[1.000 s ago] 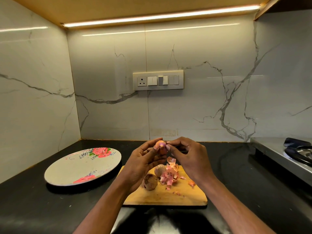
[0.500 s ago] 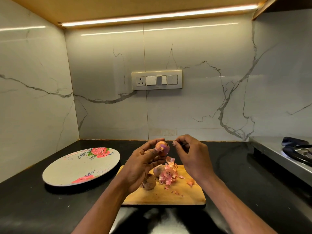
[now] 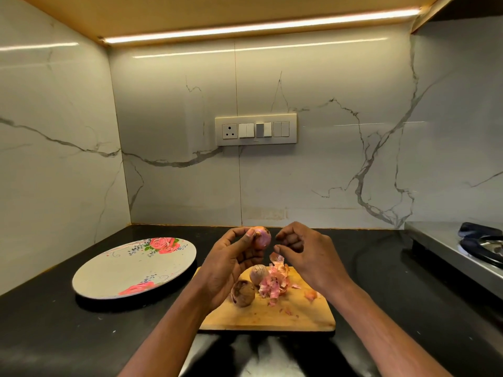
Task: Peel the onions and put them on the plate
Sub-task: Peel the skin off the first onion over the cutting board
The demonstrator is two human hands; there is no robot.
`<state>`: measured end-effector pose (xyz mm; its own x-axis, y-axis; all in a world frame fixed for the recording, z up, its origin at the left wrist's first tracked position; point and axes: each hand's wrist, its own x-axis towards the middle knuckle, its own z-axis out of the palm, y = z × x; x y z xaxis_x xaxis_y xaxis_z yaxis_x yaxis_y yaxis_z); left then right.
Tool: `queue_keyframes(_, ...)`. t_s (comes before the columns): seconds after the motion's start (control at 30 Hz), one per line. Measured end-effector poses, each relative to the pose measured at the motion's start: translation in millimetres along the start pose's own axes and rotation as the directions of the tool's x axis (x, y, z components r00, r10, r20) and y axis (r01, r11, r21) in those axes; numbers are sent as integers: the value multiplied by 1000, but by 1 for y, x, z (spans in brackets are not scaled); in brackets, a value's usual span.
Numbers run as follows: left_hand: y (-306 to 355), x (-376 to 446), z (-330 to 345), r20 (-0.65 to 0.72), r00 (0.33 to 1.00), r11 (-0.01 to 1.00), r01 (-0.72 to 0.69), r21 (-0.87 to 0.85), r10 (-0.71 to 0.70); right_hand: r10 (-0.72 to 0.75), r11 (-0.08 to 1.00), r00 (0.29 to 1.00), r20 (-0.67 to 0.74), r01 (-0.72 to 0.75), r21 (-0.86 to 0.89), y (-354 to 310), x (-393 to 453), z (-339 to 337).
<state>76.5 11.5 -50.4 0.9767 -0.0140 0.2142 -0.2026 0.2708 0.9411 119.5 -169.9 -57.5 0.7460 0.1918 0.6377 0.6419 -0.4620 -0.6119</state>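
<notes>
Both bare arms reach forward from the bottom of the view. The left hand (image 3: 231,263) is raised, palm turned inward, thumb and fingers curled around a small onion (image 3: 262,237). The right hand (image 3: 307,257) is just beside it, not touching, fingers bent and fingertips pinched together.

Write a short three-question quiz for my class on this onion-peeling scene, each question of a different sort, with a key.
1. True or false: the plate already holds a peeled onion.
2. Which hand holds the raised onion? A) left hand B) right hand C) both
3. Fill in: the loose peels lie on the cutting ______.

Key
1. False: nothing lies on the plate.
2. A: the left hand's grip is round the onion; the right hand is apart from it.
3. board.
</notes>
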Motion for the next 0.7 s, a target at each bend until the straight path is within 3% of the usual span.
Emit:
queue_keyframes(0.23,-1,1,0,-14,1000,999,-3,41,4,-57,991,998,-39,61,121,-11,-2,0)
queue_keyframes(0.7,-4,1,-2,3,1000,996,-24,88,24,-119,992,991,-68,121,26,-10,-4,3)
